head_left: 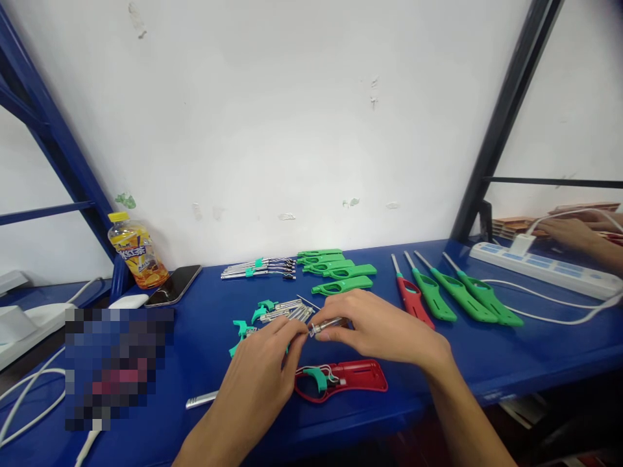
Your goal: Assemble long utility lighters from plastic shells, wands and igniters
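Observation:
My right hand [348, 321] grips a small lighter gas tank [325, 325] with a metal valve end pointing left. Against that valve end, my left hand [267, 363] has its thumb and finger pinched together; what lies between them is too small to make out. Just below the hands, an open red lighter half-shell [363, 376] lies on the blue table, with a teal trigger [320, 379] and white wires in it. A metal lighter tube [200, 400] sticks out from under my left hand. Behind the hands are loose gas tanks [296, 311] and several teal triggers [239, 329].
Green half-shells [343, 285] and metal tubes with triggers [257, 267] lie near the wall. Assembled lighters, one red [413, 301] and several green [464, 295], are at right by a power strip [545, 266]. A bottle [139, 253] and phone [175, 285] stay left. Another person's hand [569, 233] shows far right.

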Tool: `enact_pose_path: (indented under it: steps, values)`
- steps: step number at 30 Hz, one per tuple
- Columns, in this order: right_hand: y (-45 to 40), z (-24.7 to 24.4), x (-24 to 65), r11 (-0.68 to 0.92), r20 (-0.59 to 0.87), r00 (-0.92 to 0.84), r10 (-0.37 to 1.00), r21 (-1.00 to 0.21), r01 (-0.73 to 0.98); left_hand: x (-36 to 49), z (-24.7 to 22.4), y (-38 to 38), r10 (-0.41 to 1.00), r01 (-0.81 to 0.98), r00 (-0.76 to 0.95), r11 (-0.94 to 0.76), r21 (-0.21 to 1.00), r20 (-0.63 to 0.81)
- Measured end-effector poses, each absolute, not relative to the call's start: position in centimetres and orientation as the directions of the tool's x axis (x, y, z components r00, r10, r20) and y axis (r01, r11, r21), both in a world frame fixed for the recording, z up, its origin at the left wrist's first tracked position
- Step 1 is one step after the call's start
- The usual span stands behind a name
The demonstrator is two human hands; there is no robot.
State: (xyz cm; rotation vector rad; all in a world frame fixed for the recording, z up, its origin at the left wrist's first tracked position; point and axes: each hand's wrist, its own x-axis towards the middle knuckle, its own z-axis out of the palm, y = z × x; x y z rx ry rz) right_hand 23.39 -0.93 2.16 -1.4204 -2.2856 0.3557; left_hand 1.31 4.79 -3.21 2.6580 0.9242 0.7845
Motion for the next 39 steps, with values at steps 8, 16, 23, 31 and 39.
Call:
enact_pose_path:
  steps: [8, 16, 23, 31, 39]
  values:
    - [-0.79, 2.17, 23.40, 0.448, 0.221, -0.390, 0.894, -0.426, 0.786, 1.40, -3.18, 4.53, 0.596, 0.523, 0.690, -0.803, 0.286, 0.410]
    - [-0.85, 2.09, 23.33, 0.437, 0.191, -0.393, 0.900, -0.403, 0.804, 1.48, -3.19, 4.41, 0.570, 0.558, 0.739, -0.816, 0.148, 0.359]
    - [-0.93, 2.07, 23.34, 0.448, 0.186, -0.407, 0.894, -0.385, 0.807, 1.80, -3.02, 4.31, 0.564, 0.573, 0.757, -0.816, 0.078, 0.331]
    - [-0.84, 1.93, 23.44, 0.448, 0.189, -0.406, 0.894, -0.371, 0.813, 1.82, -3.35, 4.45, 0.569, 0.579, 0.757, -0.812, 0.074, 0.321]
    - [-0.55, 1.57, 24.06, 0.401, 0.168, -0.364, 0.916, -0.416, 0.816, 1.75, -3.52, 4.65, 0.612, 0.580, 0.700, -0.788, 0.208, 0.368]
